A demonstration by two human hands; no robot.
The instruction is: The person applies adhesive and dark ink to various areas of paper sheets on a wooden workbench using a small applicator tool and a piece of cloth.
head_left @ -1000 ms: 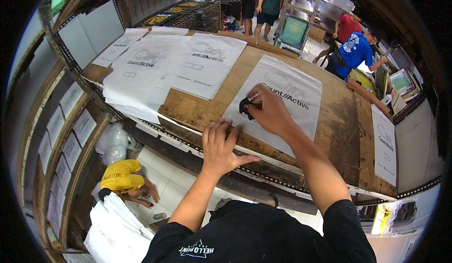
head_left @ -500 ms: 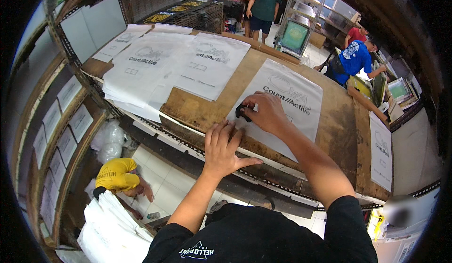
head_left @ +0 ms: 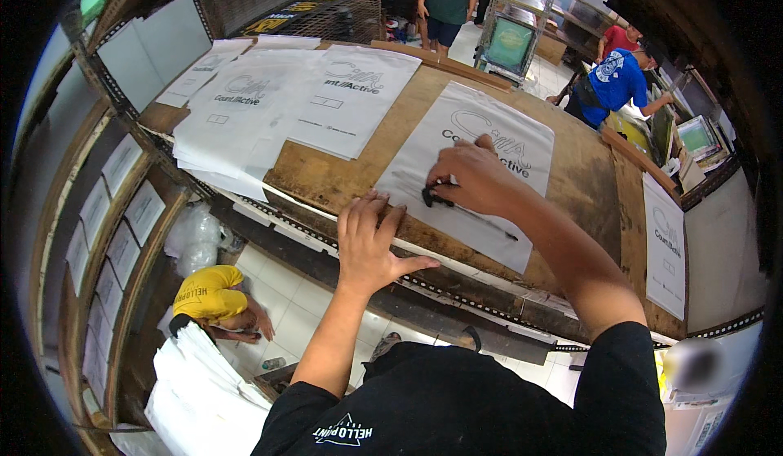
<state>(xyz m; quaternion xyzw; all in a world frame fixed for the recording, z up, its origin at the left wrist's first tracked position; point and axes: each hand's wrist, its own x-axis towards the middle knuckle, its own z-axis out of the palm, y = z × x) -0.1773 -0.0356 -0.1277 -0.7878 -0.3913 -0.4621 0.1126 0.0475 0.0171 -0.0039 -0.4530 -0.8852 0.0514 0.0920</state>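
Observation:
A white printed sheet (head_left: 487,240) lies flat on the brown, stained worktop, with dark outlined lettering across its far half. My right hand (head_left: 473,177) pinches a small crumpled black rag (head_left: 436,197) against the sheet's near part. Running from the rag toward the near right corner is a dark streak (head_left: 493,224), and a fainter grey smear (head_left: 404,180) shows to its left. My left hand (head_left: 371,240) rests with fingers stretched over the worktop's near edge, by the sheet's near left corner, holding nothing. The fingertips around the rag are partly hidden.
More printed white sheets (head_left: 245,113) overlap on the left of the worktop (head_left: 314,174); another sheet (head_left: 665,244) lies far right. A person in yellow (head_left: 210,297) crouches below left, beside shelves (head_left: 106,293). Someone in blue (head_left: 612,93) works at the back right.
My right hand has moved slightly right and nearer with the rag. A dark streak and a grey smear now show on the sheet. My left hand stays at the edge.

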